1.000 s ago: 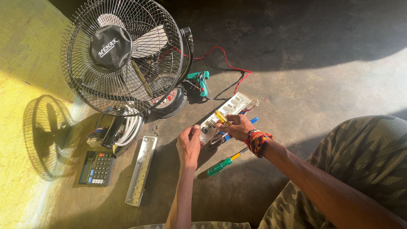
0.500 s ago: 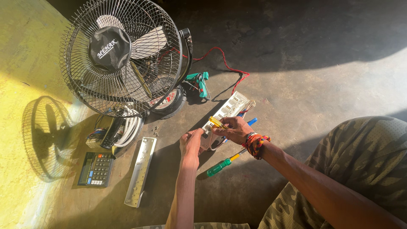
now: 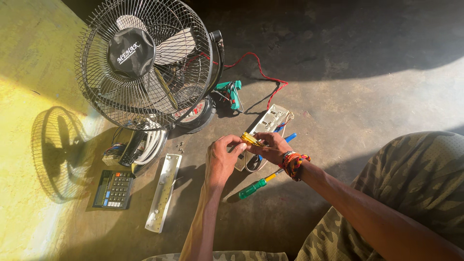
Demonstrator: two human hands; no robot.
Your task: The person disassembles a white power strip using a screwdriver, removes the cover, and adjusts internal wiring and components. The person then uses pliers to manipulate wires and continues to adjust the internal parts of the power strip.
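My left hand (image 3: 222,159) and my right hand (image 3: 270,147) meet over the near end of an opened white power strip base (image 3: 268,123) lying on the floor. A yellow-handled screwdriver (image 3: 252,139) runs between the two hands; my right hand grips its handle and my left fingers pinch near its tip. Beaded bracelets circle my right wrist. A green-handled screwdriver (image 3: 253,187) lies on the floor just below my hands. A blue-handled tool (image 3: 289,138) pokes out behind my right hand.
A table fan with a wire grille (image 3: 145,63) stands at the left. Beside it lie a green tool (image 3: 232,92), a red wire (image 3: 261,72), a black calculator (image 3: 113,189), a white strip cover (image 3: 164,192) and small screws (image 3: 180,144). My camouflage-clad knee (image 3: 415,183) fills the right.
Both hands drew slightly toward me, off the strip's middle to its near end. The yellow screwdriver now lies flatter between the two hands.
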